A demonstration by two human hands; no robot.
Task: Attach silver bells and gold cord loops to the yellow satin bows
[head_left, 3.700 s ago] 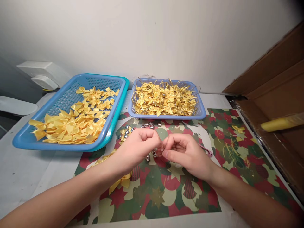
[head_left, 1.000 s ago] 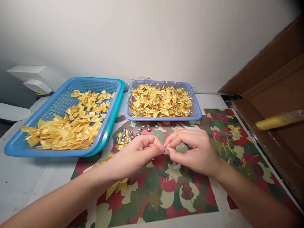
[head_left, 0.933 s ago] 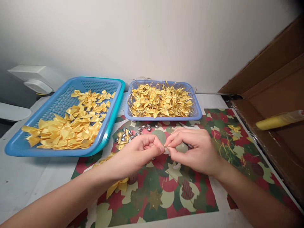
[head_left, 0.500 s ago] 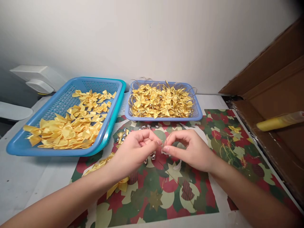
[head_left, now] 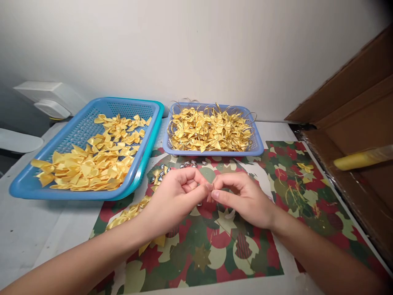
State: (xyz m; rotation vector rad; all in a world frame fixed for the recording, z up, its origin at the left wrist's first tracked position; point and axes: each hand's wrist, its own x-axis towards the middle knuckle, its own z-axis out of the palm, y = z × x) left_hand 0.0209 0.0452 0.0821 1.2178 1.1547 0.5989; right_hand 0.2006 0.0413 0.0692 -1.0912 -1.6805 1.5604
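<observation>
My left hand [head_left: 179, 198] and my right hand [head_left: 244, 200] meet over the patterned sheet, thumbs and forefingers pinched, fingertips nearly touching. A thin cord [head_left: 226, 230] trails down from between them across the sheet; its upper end is mostly hidden by the fingers. Silver jingle bells [head_left: 192, 163] lie just beyond my left hand, and more sit partly behind its fingers. Under and beside my left forearm are loose yellow ribbon bows [head_left: 132, 211], partly covered by the arm.
A blue basket [head_left: 23, 186] of yellow bows stands at left, stacked on a teal one. At the back, a smaller basket [head_left: 215, 153] holds bows with gold loops. Cord scraps [head_left: 302, 196] lie at right, near a cardboard box [head_left: 346, 119] and a yellow tube [head_left: 353, 159].
Both hands have drawn slightly closer, so their fingertips now almost touch. My right hand sits a little lower. The view has shifted slightly; baskets and bows stay in place.
</observation>
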